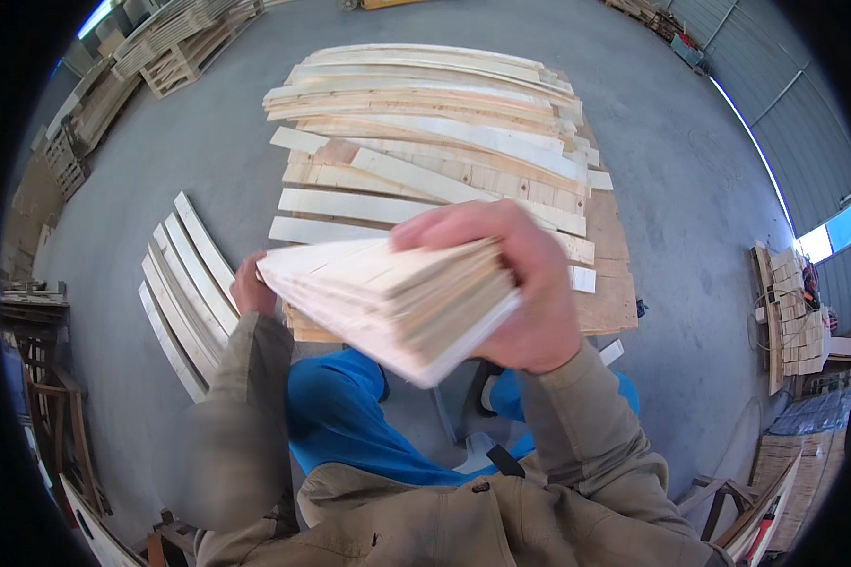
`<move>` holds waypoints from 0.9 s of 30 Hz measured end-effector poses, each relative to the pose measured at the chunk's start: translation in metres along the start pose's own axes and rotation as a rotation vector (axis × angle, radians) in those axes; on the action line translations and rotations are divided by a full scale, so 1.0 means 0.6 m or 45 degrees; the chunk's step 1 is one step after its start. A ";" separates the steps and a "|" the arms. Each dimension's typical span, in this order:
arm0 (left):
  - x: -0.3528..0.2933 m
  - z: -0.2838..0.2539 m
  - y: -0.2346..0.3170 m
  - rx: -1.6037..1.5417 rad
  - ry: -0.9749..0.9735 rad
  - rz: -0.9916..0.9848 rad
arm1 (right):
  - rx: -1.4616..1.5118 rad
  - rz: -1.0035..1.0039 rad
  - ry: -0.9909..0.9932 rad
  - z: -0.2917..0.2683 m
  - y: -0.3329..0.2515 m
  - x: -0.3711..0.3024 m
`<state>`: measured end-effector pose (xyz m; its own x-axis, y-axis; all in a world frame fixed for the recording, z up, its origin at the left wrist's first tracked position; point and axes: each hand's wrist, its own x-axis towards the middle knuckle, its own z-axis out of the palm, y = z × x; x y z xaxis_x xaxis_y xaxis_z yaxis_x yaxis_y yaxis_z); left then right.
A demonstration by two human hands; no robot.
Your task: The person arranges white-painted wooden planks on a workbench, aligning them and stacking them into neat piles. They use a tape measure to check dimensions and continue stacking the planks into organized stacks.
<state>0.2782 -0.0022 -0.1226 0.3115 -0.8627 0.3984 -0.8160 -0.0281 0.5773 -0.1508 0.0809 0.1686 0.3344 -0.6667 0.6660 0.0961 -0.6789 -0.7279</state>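
A bundle of pale wooden boards [373, 298] is held up in front of me, its layered end close to the camera and slightly blurred. My right hand [525, 283] is closed around that near end, fingers over the top. At the other end, on the left, my left hand [253, 285] grips the bundle, most of its fingers hidden behind the wood. Beyond the bundle, many loose planks [435, 123] lie in uneven rows on a large wooden panel [610, 293].
Several long planks [191, 283] rest to the left of my arm. Pallets and stacked boards [184, 47] stand at the back left. A pile of short wood pieces [794, 312] sits at the right, near the metal wall [775, 104]. My blue-clad legs [345, 406] are below the bundle.
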 end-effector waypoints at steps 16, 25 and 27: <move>-0.092 -0.282 0.154 -1.011 -0.292 -0.309 | -0.036 -0.163 -0.110 0.165 -0.066 0.024; -0.240 -0.457 0.395 -0.373 -0.260 0.450 | -0.063 -0.290 -0.148 0.215 -0.098 -0.042; -0.249 -0.450 0.417 -0.470 -0.199 0.467 | -0.053 -0.263 -0.170 0.215 -0.107 -0.059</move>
<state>0.1589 0.2559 0.1546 -0.0608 -0.8481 0.5264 -0.6235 0.4441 0.6435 -0.0481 0.1876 0.1705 0.4329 -0.4675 0.7708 0.1378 -0.8107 -0.5691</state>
